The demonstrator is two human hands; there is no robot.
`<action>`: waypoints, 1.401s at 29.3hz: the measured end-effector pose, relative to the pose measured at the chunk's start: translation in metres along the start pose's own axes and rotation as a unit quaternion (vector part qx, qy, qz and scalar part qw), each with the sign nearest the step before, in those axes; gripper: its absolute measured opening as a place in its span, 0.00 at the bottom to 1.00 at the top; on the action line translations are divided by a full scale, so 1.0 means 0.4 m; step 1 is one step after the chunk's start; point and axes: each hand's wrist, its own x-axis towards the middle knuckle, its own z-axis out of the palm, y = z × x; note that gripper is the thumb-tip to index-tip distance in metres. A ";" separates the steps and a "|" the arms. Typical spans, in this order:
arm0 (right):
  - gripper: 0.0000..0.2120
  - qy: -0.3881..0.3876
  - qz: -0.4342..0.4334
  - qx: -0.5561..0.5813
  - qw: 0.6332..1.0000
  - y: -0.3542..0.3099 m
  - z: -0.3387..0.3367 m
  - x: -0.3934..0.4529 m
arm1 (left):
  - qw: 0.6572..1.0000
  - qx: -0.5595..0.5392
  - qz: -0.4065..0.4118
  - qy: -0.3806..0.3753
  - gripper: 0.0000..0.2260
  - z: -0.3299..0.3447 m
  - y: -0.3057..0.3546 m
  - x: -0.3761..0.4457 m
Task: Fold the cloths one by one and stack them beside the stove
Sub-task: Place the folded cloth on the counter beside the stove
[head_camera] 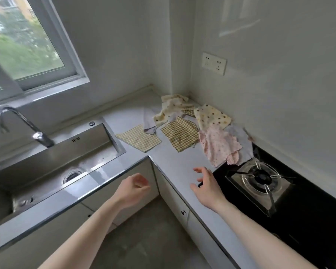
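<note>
Head view | cloths (192, 125) lie loose and unfolded in the worktop (175, 164) corner, beside the stove (260, 179) | left hand (133, 188) loosely curled, right hand (208, 183) spread, both empty, likely reaching for one

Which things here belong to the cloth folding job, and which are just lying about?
For the job:
checked cloths
pink cloth
dotted cream cloth
stove
countertop

Just there:
sink
tap
wall socket
window
</note>
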 end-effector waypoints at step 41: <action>0.20 0.151 0.151 0.033 0.976 -0.348 0.375 0.212 | 0.974 -0.077 0.208 0.055 0.02 -0.379 -0.150 0.537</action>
